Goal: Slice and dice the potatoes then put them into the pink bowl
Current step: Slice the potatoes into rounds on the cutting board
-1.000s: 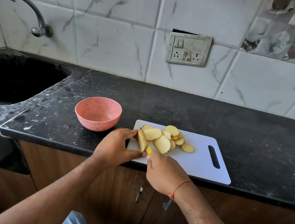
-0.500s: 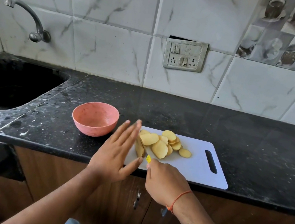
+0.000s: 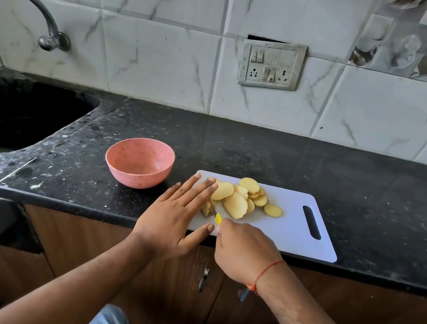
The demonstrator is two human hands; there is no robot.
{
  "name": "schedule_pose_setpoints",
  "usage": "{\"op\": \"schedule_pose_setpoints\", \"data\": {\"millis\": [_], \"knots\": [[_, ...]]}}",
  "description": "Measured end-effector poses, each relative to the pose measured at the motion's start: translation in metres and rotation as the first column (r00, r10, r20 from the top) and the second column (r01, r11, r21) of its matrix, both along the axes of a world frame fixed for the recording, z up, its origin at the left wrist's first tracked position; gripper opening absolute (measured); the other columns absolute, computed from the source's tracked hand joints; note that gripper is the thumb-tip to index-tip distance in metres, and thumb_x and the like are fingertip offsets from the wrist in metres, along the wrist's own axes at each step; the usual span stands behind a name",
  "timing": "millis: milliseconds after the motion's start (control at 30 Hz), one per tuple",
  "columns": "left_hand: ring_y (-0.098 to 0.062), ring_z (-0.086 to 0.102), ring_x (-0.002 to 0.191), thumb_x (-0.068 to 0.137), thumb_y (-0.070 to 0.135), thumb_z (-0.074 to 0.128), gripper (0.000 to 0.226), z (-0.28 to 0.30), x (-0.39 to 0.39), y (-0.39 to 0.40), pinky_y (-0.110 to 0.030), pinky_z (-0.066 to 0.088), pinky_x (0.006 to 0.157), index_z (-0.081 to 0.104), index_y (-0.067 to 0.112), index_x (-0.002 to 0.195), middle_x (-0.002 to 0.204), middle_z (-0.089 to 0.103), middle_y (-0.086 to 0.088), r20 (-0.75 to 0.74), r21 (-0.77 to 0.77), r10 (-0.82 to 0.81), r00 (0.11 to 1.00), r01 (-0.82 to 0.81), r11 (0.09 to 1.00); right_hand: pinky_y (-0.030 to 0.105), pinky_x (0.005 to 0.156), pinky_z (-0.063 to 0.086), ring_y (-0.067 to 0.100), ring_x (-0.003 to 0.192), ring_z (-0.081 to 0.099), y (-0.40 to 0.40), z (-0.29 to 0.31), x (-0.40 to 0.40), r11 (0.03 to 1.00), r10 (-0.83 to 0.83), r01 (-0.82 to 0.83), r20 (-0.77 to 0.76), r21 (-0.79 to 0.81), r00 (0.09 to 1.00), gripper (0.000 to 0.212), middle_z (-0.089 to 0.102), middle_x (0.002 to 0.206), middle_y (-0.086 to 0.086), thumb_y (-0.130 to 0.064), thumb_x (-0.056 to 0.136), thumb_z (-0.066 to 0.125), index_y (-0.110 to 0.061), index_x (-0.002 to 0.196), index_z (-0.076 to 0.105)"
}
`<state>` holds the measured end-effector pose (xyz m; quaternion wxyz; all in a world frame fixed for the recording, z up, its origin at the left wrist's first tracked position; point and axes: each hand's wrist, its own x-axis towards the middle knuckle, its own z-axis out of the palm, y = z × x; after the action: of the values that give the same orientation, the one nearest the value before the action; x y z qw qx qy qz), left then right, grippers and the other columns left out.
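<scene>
A white cutting board [image 3: 288, 232] lies at the front edge of the black counter. Several yellow potato slices [image 3: 240, 198] are piled on its left half, with a thicker end piece [image 3: 206, 209] at the left. My left hand [image 3: 179, 213] is flat with straight fingers over the board's left edge, its fingertips by the slices. My right hand [image 3: 245, 250] grips a knife with a yellow handle [image 3: 218, 219]; the blade points at the end piece and is mostly hidden. The pink bowl [image 3: 139, 161] stands left of the board and holds nothing I can see.
A dark sink [image 3: 6, 114] is sunk into the counter at the far left under a metal tap [image 3: 46, 21]. A switch plate [image 3: 271, 64] sits on the tiled wall. Bare black counter [image 3: 373, 190] stretches behind and to the right of the board. Cabinet doors are below.
My left hand let go of the potato end piece and opened flat beside it. My right hand has kept the knife at the same spot.
</scene>
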<state>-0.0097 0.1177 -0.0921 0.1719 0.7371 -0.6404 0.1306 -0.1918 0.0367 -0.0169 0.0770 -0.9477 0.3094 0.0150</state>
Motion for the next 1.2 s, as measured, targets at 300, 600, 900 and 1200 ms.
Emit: {"op": "schedule_pose_setpoints", "data": {"millis": [300,600,900,1200], "knots": [[-0.014,-0.017,0.163,0.105,0.055,0.036,0.079,0.0,0.005,0.0,-0.045,0.004,0.132,-0.005,0.035,0.17,0.176,-0.01,0.018,-0.018,0.011,0.011,1.0,-0.01,1.0,0.034,0.063,0.043,0.02,0.085,0.061,0.0,-0.001,0.009,0.999,-0.012,0.012,-0.002,0.04,1.0,0.019,0.06,0.09,0.001,-0.032,0.106,0.044,-0.019,0.112,0.055],[-0.006,-0.017,0.161,0.101,0.049,0.037,0.078,-0.002,0.008,-0.003,-0.041,0.007,0.132,-0.001,0.042,0.169,0.175,-0.008,0.022,-0.113,0.035,0.0,0.994,0.004,0.999,0.032,0.061,0.042,0.02,0.082,0.062,-0.001,0.01,0.027,0.998,-0.016,0.017,-0.033,0.054,0.999,0.013,0.059,0.085,0.001,-0.03,0.105,0.045,-0.021,0.104,0.053],[-0.01,0.02,0.161,0.098,0.053,0.032,0.076,0.002,0.005,-0.003,-0.043,0.026,0.129,0.002,0.046,0.167,0.174,-0.003,0.029,-0.216,0.007,-0.025,0.976,0.027,1.0,0.033,0.064,0.049,0.017,0.082,0.061,0.004,0.006,0.008,0.999,-0.028,0.029,-0.07,0.022,0.997,0.016,0.061,0.088,0.001,-0.029,0.105,0.046,-0.019,0.11,0.057],[-0.011,0.036,0.154,0.097,0.055,0.028,0.077,0.004,0.006,-0.002,-0.044,0.031,0.127,0.004,0.044,0.168,0.174,-0.001,0.027,-0.247,-0.006,-0.043,0.968,0.042,0.999,0.034,0.067,0.047,0.02,0.083,0.059,0.016,0.017,0.031,0.997,-0.067,0.063,-0.122,-0.038,0.99,0.02,0.057,0.086,0.002,-0.021,0.101,0.052,-0.017,0.119,0.061]]}}
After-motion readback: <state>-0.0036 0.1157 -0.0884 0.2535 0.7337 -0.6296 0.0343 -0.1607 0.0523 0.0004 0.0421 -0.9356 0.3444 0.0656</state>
